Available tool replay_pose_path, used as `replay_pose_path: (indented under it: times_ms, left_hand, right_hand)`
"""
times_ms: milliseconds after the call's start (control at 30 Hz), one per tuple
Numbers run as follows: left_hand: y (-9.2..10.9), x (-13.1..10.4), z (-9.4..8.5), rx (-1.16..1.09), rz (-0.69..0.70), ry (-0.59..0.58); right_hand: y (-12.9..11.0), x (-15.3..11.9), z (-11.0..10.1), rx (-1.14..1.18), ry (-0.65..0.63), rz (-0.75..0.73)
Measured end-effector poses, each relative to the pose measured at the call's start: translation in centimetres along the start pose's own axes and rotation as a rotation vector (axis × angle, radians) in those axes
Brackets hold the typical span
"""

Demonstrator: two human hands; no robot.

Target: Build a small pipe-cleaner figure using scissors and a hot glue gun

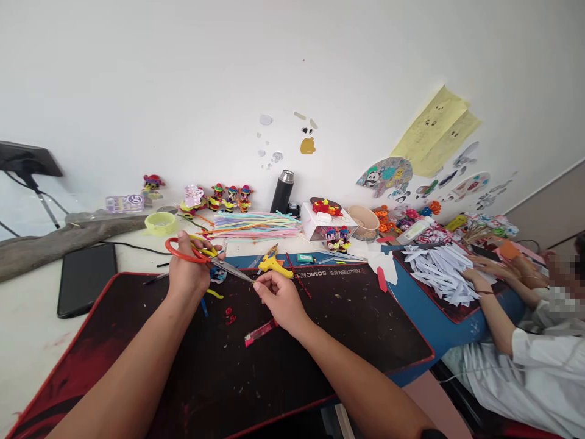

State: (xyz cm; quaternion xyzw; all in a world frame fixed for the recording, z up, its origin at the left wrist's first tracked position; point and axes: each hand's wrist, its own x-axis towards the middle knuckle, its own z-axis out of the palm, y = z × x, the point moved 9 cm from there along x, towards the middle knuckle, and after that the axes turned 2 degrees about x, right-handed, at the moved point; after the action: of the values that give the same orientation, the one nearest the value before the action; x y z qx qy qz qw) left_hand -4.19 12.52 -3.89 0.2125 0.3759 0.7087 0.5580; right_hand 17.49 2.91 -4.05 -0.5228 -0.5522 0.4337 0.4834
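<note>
Left of the frame's centre, the left hand (189, 271) is gripping metal scissors with orange plastic handles (223, 264), fingers curled around the loops. At the blade tips, the right hand (284, 300) is pinching a tiny yellowish piece (254, 283) between thumb and forefinger — too small to identify. Just above that hand, a yellow glue gun with a pointed nozzle (276, 266) is lying on a black mat with red edging (301, 372).

On the bench (39, 323), a mat (283, 390) lies near, a phone (86, 280) to its left; scissors (233, 270) are above the mat. Behind, pipe cleaners (256, 225) lie before a flask (282, 194), a box (322, 228) and bowl (363, 218) to the right. At right, paper strips (441, 274) lie on another mat (415, 283).
</note>
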Motion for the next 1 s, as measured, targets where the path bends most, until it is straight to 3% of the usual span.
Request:
replay_pose_path:
  times_ms: [300, 467, 567, 767, 867, 1000]
  left_hand:
    - [0.1, 0.1, 0.0, 0.021, 0.014, 0.001]
    - [1.1, 0.9, -0.5, 0.059, 0.064, 0.036]
    - [2.7, 1.3, -1.2, 0.119, 0.15, 0.082]
    - [6.4, 1.1, -1.6, 0.341, 0.448, 0.114]
    - [7.1, 0.8, -0.9, 0.51, 0.541, 0.081]
    - [7.0, 0.4, 0.6, 0.739, 0.566, -0.034]
  right_hand:
    - [0.6, -0.1, -0.1, -0.03, 0.015, -0.002]
    - [0.8, -0.8, -0.9, -0.068, -0.003, 0.017]
    - [0.3, -1.4, -1.2, -0.161, -0.035, 0.005]
    - [-1.3, -2.3, -0.1, -0.433, -0.143, -0.119]
    - [-1.9, -2.4, -0.1, -0.455, -0.126, -0.16]
    - [-1.5, -2.4, -1.5, -0.372, -0.053, -0.09]
